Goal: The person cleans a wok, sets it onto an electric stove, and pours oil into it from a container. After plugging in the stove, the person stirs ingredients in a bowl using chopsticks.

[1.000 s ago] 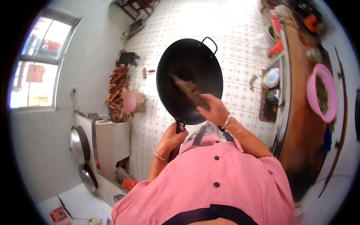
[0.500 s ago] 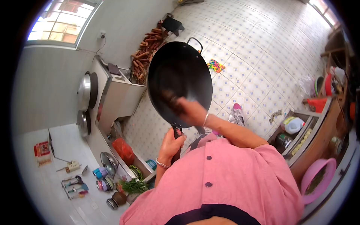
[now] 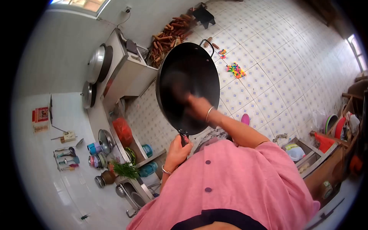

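Observation:
A large black wok (image 3: 205, 76) is tilted up in front of me, its inside facing me. Its long handle points down towards my body, and my left hand (image 3: 178, 152) is wrapped around it. Inside the bowl, my right hand (image 3: 201, 108) is closed on a dark brown thing (image 3: 181, 92) pressed near the wok's inner surface. Motion blurs that thing, so its exact kind does not show. A looped metal handle (image 3: 207, 46) stands out from the wok's far rim.
Corncobs (image 3: 170, 36) are heaped by the stove counter (image 3: 130, 73). Colourful beads (image 3: 235, 70) lie on the tiled floor (image 3: 264, 88). On the left are lidded pans (image 3: 96, 63), a red bag (image 3: 122, 132) and green herbs (image 3: 124, 169). A drawer unit with a jug (image 3: 294, 152) stands right.
My right hand and the dark thing have shifted slightly up and right inside the wok. My view has turned, bringing a sink into sight at lower left. My left hand keeps its hold.

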Demonstrator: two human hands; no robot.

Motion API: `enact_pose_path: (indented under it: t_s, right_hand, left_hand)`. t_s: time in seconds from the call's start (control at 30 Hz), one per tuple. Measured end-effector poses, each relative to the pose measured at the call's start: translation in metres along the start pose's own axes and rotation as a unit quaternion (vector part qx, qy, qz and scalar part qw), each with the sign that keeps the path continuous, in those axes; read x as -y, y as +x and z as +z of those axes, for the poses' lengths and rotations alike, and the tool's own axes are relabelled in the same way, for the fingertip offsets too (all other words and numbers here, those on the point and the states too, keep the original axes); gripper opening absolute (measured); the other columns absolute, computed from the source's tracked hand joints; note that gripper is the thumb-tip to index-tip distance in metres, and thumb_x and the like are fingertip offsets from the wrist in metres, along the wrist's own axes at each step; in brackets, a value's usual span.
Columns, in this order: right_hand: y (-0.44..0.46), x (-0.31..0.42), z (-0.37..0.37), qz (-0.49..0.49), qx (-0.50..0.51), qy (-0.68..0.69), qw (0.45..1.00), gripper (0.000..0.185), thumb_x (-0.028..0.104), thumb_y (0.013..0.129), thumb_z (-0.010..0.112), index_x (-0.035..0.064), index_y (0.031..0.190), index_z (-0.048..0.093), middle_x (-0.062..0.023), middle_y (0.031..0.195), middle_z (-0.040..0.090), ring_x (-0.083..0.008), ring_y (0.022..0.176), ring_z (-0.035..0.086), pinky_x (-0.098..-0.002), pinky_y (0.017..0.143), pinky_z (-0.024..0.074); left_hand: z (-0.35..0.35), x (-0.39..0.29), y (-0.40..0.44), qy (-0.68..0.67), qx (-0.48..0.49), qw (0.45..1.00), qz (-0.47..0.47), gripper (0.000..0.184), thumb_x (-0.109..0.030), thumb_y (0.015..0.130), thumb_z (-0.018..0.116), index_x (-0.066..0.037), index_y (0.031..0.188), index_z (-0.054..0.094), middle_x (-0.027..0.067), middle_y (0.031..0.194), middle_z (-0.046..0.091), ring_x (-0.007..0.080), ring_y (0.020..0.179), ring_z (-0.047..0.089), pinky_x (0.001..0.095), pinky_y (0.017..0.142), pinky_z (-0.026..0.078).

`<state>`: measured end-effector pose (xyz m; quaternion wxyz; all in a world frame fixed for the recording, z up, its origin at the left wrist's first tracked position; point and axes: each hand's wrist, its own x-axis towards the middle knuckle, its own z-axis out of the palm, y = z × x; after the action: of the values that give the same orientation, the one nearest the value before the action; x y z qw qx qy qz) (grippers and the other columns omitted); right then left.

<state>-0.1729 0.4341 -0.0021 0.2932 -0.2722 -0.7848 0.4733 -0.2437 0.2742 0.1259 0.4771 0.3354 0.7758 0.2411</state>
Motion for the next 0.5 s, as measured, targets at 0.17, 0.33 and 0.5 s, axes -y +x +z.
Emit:
enact_pose_path:
  t_s: [0.17,0.33,0.5]
  right_hand:
    - [0.014,0.006,-0.001,0.068,-0.02,0.054,0.996,0.03,0.007,0.072,0.058,0.0058,0.098,0.043,-0.0222,0.081,0.06,-0.0429,0.077,0.057,-0.0464,0.067,0.0483]
    - [-0.002,-0.013,0.038,-0.084,0.153,-0.054,0.983,0.034,0.011,0.073,0.056,0.0097,0.105,0.044,-0.019,0.084,0.059,-0.0406,0.077,0.058,-0.0463,0.067,0.0482]
    - [0.02,-0.022,0.015,0.107,0.024,-0.112,0.988,0.031,0.007,0.075,0.052,0.0114,0.106,0.047,-0.0183,0.09,0.058,-0.0387,0.072,0.059,-0.0481,0.06,0.0475]
  left_hand:
    - [-0.02,0.014,-0.005,0.022,-0.033,0.999,0.012,0.018,-0.007,0.078,0.06,-0.005,0.079,0.043,0.0021,0.064,0.051,0.0091,0.052,0.049,0.0248,0.046,0.039]
    - [-0.034,0.018,-0.003,0.008,-0.075,0.997,0.019,0.018,-0.009,0.076,0.06,-0.004,0.079,0.044,0.003,0.061,0.051,0.0103,0.051,0.05,0.0258,0.046,0.039]
    - [-0.041,0.028,-0.002,0.044,-0.111,0.993,0.02,0.018,-0.01,0.075,0.061,-0.002,0.078,0.045,0.0049,0.061,0.053,0.0112,0.051,0.052,0.0261,0.047,0.04]
